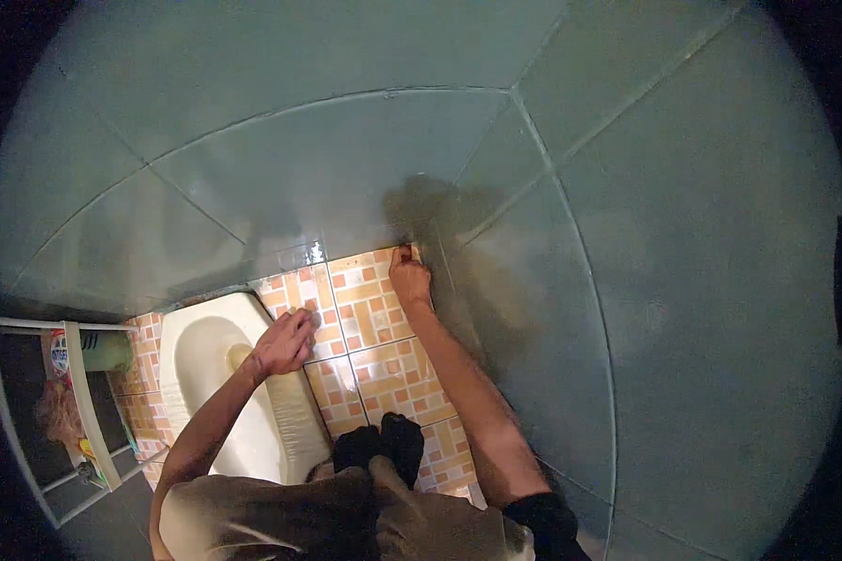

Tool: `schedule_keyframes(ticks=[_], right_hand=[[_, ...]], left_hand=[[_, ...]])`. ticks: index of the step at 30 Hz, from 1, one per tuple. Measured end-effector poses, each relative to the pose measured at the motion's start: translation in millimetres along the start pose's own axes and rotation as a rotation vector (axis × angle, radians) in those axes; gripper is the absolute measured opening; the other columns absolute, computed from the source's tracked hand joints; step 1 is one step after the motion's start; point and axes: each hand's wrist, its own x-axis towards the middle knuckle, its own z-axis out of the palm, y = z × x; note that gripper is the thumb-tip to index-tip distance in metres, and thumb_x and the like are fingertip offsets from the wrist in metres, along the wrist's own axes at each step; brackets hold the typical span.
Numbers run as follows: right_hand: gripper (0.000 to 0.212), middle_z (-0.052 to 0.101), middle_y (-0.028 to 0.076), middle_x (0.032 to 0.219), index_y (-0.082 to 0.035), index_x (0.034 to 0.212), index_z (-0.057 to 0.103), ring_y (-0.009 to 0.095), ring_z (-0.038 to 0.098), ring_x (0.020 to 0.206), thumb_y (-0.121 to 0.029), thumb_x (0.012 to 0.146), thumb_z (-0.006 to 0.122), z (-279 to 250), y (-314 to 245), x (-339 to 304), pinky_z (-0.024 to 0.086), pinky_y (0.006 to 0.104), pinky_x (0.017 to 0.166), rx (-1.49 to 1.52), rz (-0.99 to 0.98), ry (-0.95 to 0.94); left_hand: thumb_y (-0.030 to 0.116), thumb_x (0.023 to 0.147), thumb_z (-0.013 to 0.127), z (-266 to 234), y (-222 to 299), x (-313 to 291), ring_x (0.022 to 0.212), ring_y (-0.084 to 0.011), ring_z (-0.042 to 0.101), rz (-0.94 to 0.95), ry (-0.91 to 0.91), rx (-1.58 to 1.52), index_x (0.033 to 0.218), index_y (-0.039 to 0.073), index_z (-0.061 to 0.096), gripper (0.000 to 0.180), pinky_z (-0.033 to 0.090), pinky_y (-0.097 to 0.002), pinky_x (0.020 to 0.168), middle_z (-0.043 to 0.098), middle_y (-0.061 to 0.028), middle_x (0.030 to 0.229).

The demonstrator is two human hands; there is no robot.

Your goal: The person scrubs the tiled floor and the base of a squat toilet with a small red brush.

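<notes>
"L to R, what's showing?"
"White rack (91,407), then squat toilet (295,421). L hand (288,344) is hanging over its R rim, fingers half-curling (palm's hidden, so can't tell if it's gripping). Patterned floor tiles (376,323) are lying btwn hands, meeting the grey wall (346,168). R hand (411,280) is bunching its fingers at the far corner; grip's unclear too."
"Progress?"
"Tiles nr wall are shining, poss. wet; amt done or left isn't showing."
</notes>
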Motion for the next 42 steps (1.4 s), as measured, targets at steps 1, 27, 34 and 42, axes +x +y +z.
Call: schedule_keyframes(ticks=[1,27,34,42], right_hand=[[0.031,0.062,0.0,0.062,0.004,0.108,0.053,0.013,0.065,0.051,-0.021,0.09,0.058,-1.5,-4.7,0.0,0.048,0.0339,0.037,-0.014,0.035,-0.019],[0.03,0.067,0.008,0.069,0.01,0.1,0.055,0.014,0.067,0.056,-0.018,0.091,0.059,5.9,-2.3,7.6,0.051,0.0359,0.038,0.016,0.045,-0.214],[0.029,0.067,0.008,0.061,0.012,0.098,0.054,0.013,0.069,0.055,-0.016,0.092,0.057,7.6,-10.7,13.0,0.054,0.0309,0.043,0.027,0.118,-0.089],[0.028,0.068,0.01,0.072,0.011,0.1,0.056,0.016,0.068,0.055,-0.016,0.093,0.055,6.9,-12.1,9.9,0.053,0.0364,0.039,-0.006,0.133,-0.236]], left_hand=[[0.012,0.08,0.058,-4.8,3.3,2.1,0.104,-0.0402,0.055,-0.046,-0.048,-0.013,0.113,-0.003,0.055,0.036,0.045,-0.0492,0.092,0.052,-0.0234,0.118],[0.011,0.077,0.06,-6.4,1.5,2.0,0.1,-0.0358,0.054,-0.035,-0.047,0.025,0.109,0.001,0.056,0.035,0.044,-0.0467,0.09,0.052,-0.0188,0.114],[0.01,0.076,0.058,-7.6,2.5,0.3,0.099,-0.0364,0.054,-0.03,-0.031,0.014,0.108,0.0,0.055,0.034,0.045,-0.0475,0.089,0.052,-0.0187,0.112],[0.01,0.076,0.058,-6.0,-0.2,-1.4,0.097,-0.0382,0.055,-0.048,-0.04,0.037,0.108,0.0,0.055,0.034,0.046,-0.0488,0.088,0.051,-0.0198,0.112]])
